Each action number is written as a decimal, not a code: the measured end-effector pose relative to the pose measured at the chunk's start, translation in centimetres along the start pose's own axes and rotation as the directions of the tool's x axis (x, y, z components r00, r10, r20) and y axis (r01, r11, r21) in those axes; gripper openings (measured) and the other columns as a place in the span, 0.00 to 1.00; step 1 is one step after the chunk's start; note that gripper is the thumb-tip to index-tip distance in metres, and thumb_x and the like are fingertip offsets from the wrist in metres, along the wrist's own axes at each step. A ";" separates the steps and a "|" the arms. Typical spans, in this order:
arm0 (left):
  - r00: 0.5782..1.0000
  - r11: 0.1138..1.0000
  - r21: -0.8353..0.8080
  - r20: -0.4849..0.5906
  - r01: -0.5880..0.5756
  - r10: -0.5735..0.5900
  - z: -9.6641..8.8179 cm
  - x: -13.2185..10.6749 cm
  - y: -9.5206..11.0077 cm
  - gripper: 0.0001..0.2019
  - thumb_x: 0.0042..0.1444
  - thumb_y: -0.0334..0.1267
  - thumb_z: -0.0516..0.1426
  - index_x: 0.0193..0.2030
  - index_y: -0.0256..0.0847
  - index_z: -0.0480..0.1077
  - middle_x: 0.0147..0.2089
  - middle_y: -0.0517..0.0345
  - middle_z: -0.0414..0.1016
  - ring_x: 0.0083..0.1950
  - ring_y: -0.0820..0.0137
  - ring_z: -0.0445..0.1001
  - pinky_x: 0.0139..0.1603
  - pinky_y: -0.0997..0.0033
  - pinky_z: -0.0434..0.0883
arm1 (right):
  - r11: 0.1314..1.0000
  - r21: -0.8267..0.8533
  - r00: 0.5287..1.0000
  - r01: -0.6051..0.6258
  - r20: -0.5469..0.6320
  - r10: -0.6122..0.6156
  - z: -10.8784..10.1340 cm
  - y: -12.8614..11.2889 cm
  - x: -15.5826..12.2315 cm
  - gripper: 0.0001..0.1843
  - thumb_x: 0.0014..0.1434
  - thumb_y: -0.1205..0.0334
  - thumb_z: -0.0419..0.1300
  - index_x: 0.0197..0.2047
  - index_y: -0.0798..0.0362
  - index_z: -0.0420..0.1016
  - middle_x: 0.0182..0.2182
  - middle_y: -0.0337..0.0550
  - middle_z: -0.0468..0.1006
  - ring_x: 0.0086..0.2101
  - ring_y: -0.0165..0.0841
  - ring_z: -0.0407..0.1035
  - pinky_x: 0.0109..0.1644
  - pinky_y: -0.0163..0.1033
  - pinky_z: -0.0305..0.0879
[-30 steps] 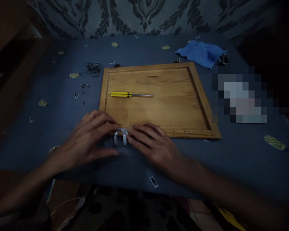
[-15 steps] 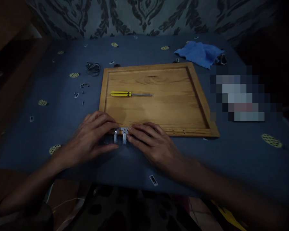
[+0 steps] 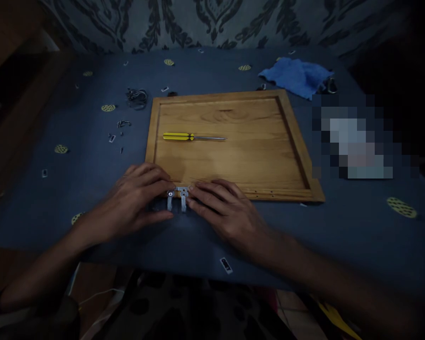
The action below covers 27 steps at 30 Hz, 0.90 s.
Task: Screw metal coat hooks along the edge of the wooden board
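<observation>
A framed wooden panel (image 3: pixel 216 160), like a cabinet door, lies flat on the blue cloth. At the left part of its near edge sits a metal hinge (image 3: pixel 183 192), its two curved arms hanging over the edge. From the left, my left hand (image 3: pixel 138 198) presses its fingertips on the hinge, the thumb lower and in front. My right hand (image 3: pixel 230 212) has its fingertips on the hinge's right end; its thumb is hidden. A screwdriver (image 3: pixel 179 136) with a yellow handle rests on the panel, its tip pointing right.
Left of the panel lie a bundle of dark metal pieces (image 3: pixel 137 98), a smaller group of metal bits (image 3: pixel 123 123) and a few screws (image 3: pixel 121 150). A blue rag (image 3: pixel 297 75) is at the back right. A blurred-out patch (image 3: pixel 354 141) covers something on the right.
My hands keep nearly the same hold on the hinge. The view has shifted very slightly; the panel and screwdriver stay put.
</observation>
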State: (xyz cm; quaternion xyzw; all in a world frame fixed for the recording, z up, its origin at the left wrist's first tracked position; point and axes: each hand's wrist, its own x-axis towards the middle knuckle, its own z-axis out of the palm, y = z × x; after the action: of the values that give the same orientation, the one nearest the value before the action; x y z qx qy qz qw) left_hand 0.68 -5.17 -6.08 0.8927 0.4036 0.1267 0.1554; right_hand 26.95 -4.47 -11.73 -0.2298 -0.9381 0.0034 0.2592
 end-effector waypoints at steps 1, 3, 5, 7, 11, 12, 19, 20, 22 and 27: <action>1.000 1.000 -0.009 0.005 0.002 -0.002 -0.1 0.0 0.0 0.19 0.67 0.54 0.57 0.56 0.44 0.72 0.52 0.52 0.77 0.56 0.59 0.73 0.56 0.56 0.66 | 1.000 0.002 1.000 0.001 -0.001 -0.001 0.0 0.0 0.0 0.16 0.72 0.71 0.54 0.56 0.55 0.78 0.55 0.47 0.82 0.57 0.40 0.72 0.62 0.50 0.66; 1.000 1.000 -0.026 0.007 0.008 -0.008 -0.1 0.1 0.0 0.19 0.67 0.54 0.57 0.56 0.43 0.72 0.52 0.52 0.78 0.55 0.59 0.74 0.56 0.57 0.66 | 1.000 0.003 1.000 0.004 -0.007 -0.004 0.0 0.0 0.0 0.16 0.71 0.71 0.54 0.56 0.56 0.78 0.55 0.48 0.82 0.57 0.41 0.72 0.62 0.49 0.66; 1.000 0.999 -0.032 0.017 0.016 -0.015 -0.2 0.1 -0.1 0.20 0.67 0.54 0.57 0.56 0.43 0.71 0.52 0.52 0.78 0.55 0.60 0.74 0.55 0.57 0.66 | 1.000 0.000 1.000 0.001 -0.009 -0.001 0.1 0.0 -0.1 0.16 0.71 0.71 0.54 0.56 0.56 0.78 0.55 0.47 0.82 0.57 0.41 0.72 0.63 0.49 0.66; 0.999 0.999 -0.028 0.033 0.024 -0.023 -0.2 0.1 -0.1 0.20 0.67 0.55 0.57 0.57 0.44 0.71 0.53 0.52 0.77 0.56 0.60 0.74 0.56 0.57 0.66 | 1.000 0.003 1.000 -0.005 -0.010 0.005 0.1 0.0 -0.1 0.16 0.70 0.71 0.55 0.57 0.55 0.78 0.55 0.47 0.82 0.57 0.40 0.72 0.63 0.50 0.65; 0.999 0.999 -0.043 0.042 0.022 -0.020 -0.3 0.1 -0.2 0.20 0.67 0.55 0.57 0.56 0.43 0.71 0.53 0.52 0.78 0.54 0.59 0.75 0.54 0.57 0.66 | 1.000 0.015 1.000 -0.005 0.015 0.005 0.0 0.0 -0.1 0.16 0.70 0.71 0.57 0.57 0.54 0.78 0.56 0.48 0.82 0.58 0.40 0.71 0.63 0.50 0.65; 0.999 0.999 -0.047 0.041 0.020 -0.018 -0.3 0.2 -0.2 0.20 0.67 0.55 0.57 0.56 0.43 0.72 0.53 0.52 0.78 0.54 0.59 0.75 0.54 0.58 0.66 | 1.000 0.007 1.000 -0.005 0.017 0.005 0.0 0.0 -0.1 0.16 0.70 0.71 0.56 0.57 0.54 0.78 0.56 0.47 0.82 0.58 0.40 0.71 0.63 0.50 0.65; 0.999 0.998 -0.057 0.038 0.020 -0.018 -0.2 0.3 -0.1 0.21 0.66 0.55 0.58 0.56 0.42 0.72 0.52 0.51 0.78 0.53 0.60 0.75 0.53 0.58 0.66 | 1.000 0.012 1.000 -0.006 0.018 0.006 0.1 0.1 -0.2 0.16 0.70 0.71 0.56 0.57 0.55 0.78 0.56 0.48 0.82 0.58 0.41 0.70 0.63 0.50 0.65; 0.999 0.998 -0.053 0.040 0.023 -0.021 -0.2 0.3 -0.1 0.21 0.66 0.55 0.58 0.56 0.42 0.72 0.51 0.52 0.78 0.53 0.60 0.75 0.53 0.58 0.67 | 1.000 0.019 1.000 -0.003 0.021 0.003 0.1 0.1 -0.2 0.16 0.70 0.71 0.56 0.58 0.55 0.78 0.56 0.49 0.81 0.58 0.41 0.70 0.63 0.51 0.65; 0.998 0.998 -0.045 0.055 0.039 -0.036 -0.4 0.3 -0.1 0.21 0.66 0.55 0.58 0.56 0.43 0.72 0.51 0.52 0.78 0.53 0.59 0.74 0.55 0.58 0.67 | 1.000 0.028 1.000 -0.002 0.018 0.001 0.1 0.1 -0.2 0.17 0.69 0.71 0.57 0.58 0.55 0.78 0.56 0.49 0.82 0.58 0.41 0.70 0.63 0.51 0.65; 0.993 0.997 -0.037 0.098 0.069 -0.065 -0.7 0.4 0.0 0.22 0.66 0.56 0.58 0.57 0.44 0.72 0.52 0.52 0.78 0.55 0.58 0.73 0.56 0.56 0.67 | 0.999 0.039 1.000 -0.005 0.007 0.004 0.2 0.1 -0.2 0.18 0.66 0.72 0.60 0.58 0.57 0.78 0.55 0.50 0.82 0.58 0.42 0.71 0.63 0.51 0.64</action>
State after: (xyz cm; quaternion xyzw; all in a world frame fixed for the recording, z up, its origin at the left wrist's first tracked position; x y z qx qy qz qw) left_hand 0.65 -4.75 -5.42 0.8805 0.4224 0.0863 0.1970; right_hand 27.05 -4.48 -12.03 -0.2268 -0.9382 0.0232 0.2603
